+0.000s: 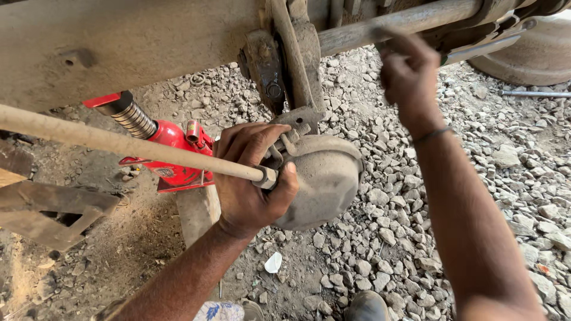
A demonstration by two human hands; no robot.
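Two hands: left hand (250, 178) grips dusty domed metal canister (324, 178).

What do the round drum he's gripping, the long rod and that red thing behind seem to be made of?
The round drum, held by the left hand, looks like stamped or cast metal, dull grey under dust. The long rod seems steel, coated pale tan with dirt or rust. The red jack appears to be painted metal with a bare ribbed steel screw. The right hand grips a dusty metal bar.

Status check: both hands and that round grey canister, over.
Left hand grips hose fitting against grey canister. Right hand holds axle bar above. Red jack behind hose.
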